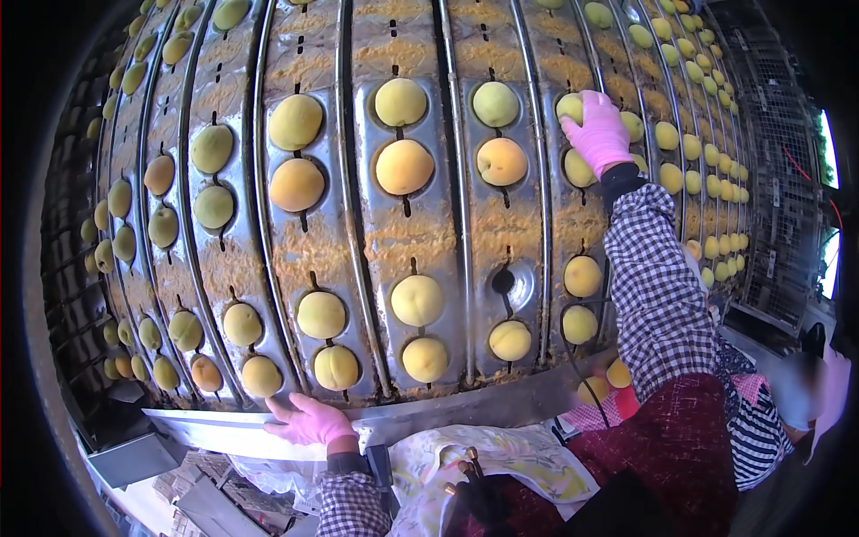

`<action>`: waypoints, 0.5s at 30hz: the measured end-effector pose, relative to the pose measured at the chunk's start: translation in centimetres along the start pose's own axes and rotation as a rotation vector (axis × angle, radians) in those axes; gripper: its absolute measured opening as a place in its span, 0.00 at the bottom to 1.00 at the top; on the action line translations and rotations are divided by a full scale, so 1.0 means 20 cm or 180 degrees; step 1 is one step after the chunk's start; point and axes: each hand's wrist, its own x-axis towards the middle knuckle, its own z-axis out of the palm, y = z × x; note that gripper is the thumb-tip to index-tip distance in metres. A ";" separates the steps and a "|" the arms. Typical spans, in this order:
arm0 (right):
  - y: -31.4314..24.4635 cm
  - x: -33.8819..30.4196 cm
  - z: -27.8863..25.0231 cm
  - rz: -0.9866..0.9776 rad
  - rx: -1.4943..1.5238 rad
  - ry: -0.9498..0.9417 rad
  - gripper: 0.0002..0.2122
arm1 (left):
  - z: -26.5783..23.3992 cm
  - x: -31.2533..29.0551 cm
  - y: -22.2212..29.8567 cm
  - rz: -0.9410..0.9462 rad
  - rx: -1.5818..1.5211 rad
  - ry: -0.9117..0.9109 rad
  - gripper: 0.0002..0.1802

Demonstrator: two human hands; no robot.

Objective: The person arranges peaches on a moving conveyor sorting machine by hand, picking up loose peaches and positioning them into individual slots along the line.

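Yellow, orange and greenish peaches sit in pairs in the round cups of a metal tray conveyor (pixel 488 219). My right hand (pixel 598 134), in a pink glove, reaches to the right of the middle and has its fingers around a yellow-green peach (pixel 569 107) at its cup. Just below that hand lies another peach (pixel 579 168). My left hand (pixel 311 421), also gloved in pink, rests with fingers apart on the metal rail (pixel 215 432) at the near edge. Closest to its fingertips is a yellow peach (pixel 261 376). One near cup (pixel 514 285) shows its bare dark hole.
Orange pulp residue (pixel 407 240) coats the strips between tray rows. Long metal bars (pixel 461 179) divide the lanes. A black cable (pixel 573 362) loops over the near edge at right, beside loose peaches (pixel 617 372). Another person's pink glove (pixel 832 394) and striped sleeve show at far right.
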 end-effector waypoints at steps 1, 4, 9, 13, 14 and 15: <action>-0.01 -0.01 -0.02 -0.0159 -0.0277 0.0037 0.25 | -0.01 0.00 -0.01 0.0002 -0.0012 -0.0003 0.33; -0.21 -0.12 -0.13 -0.0402 0.0285 0.0643 0.27 | -0.01 0.01 -0.02 0.0006 0.0050 0.0081 0.33; -0.53 -0.41 -0.18 -0.1731 0.0197 -0.0338 0.28 | -0.03 0.01 -0.02 -0.0006 -0.0018 0.0048 0.32; -0.57 -0.41 -0.19 -0.1088 0.0077 -0.0660 0.31 | -0.04 0.07 -0.02 -0.0006 0.0006 -0.0007 0.33; -0.59 -0.41 -0.21 -0.1086 0.0052 -0.0653 0.31 | -0.03 0.10 -0.04 0.0008 0.0054 0.0052 0.33; -0.61 -0.42 -0.23 -0.0741 0.0120 -0.0887 0.32 | -0.02 0.14 -0.07 0.0022 0.0100 0.0109 0.33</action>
